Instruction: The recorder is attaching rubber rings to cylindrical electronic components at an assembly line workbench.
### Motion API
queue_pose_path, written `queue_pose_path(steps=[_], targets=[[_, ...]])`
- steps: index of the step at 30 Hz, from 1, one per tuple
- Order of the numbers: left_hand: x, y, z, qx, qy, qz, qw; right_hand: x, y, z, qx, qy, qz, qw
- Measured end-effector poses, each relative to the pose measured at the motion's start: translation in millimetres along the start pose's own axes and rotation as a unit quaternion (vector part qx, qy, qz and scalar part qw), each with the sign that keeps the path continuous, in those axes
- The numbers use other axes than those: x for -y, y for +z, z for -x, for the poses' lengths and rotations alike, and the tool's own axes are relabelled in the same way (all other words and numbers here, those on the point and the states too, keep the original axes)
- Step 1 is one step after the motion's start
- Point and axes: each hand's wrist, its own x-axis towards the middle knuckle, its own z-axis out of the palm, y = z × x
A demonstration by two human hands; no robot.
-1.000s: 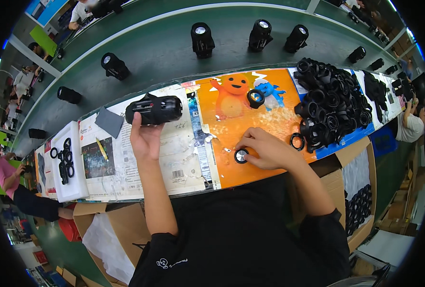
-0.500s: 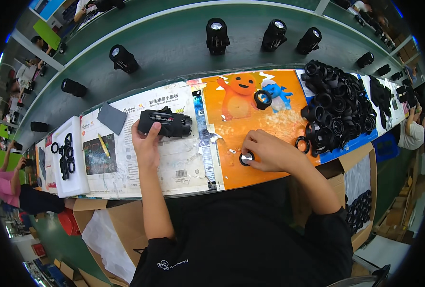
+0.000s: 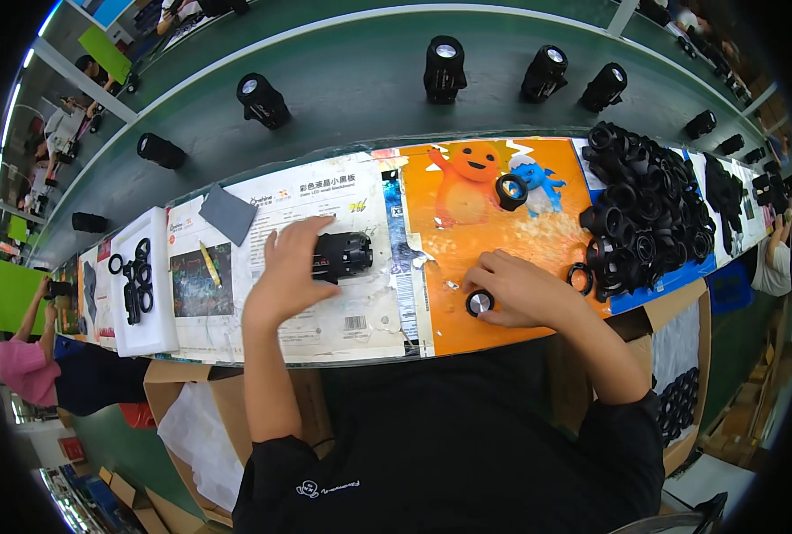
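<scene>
My left hand (image 3: 291, 271) is spread around the rear of a black cylindrical lamp body (image 3: 344, 255), which lies on the white printed board. Its thumb and fingers stand apart on either side of the body, and the palm hides the rear end. On the orange mat, my right hand (image 3: 522, 292) has its fingers curled at a small black ring with a silvery, lens-like centre (image 3: 479, 303), gripping it by the edge. Beyond that hand lies another black ring (image 3: 511, 191), and a thin black ring (image 3: 580, 278) sits to its right.
A big heap of black ring parts (image 3: 649, 214) fills the right of the bench. At left are a white foam tray (image 3: 160, 311) with black parts, a grey cloth (image 3: 227, 214) and a yellow pen (image 3: 210, 264). Finished-looking lamps (image 3: 445, 71) stand on the green belt behind. Cardboard boxes (image 3: 227, 427) flank me.
My left hand has loosened from the lamp body, which now lies lower on the board with its front still rightward. My right hand stays at the small ring, whose face now shows more.
</scene>
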Motion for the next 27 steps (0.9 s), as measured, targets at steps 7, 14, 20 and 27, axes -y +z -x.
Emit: queue_pose_path(steps=[7,14,20,27], targets=[[6.3,6.6,-3.2,-0.014,-0.019,0.014,1.000,10.6,-4.6,-0.4,0.012,0.004,-0.056,0.998],[52.9,-3.3,34.3,-0.223,-0.051,0.255,0.939,21.3,-8.2,-14.1,0.052,0.030,-0.113,0.992],[116.9,-3.4,71.5,-0.386,-0.083,0.393,0.831,61.1,-6.8,-98.0,-0.031,-0.066,-0.176,0.982],[216.0,-42.6,89.5,-0.568,-0.119,0.361,0.730,139.7,11.2,-295.0,-0.111,-0.270,-0.110,0.950]])
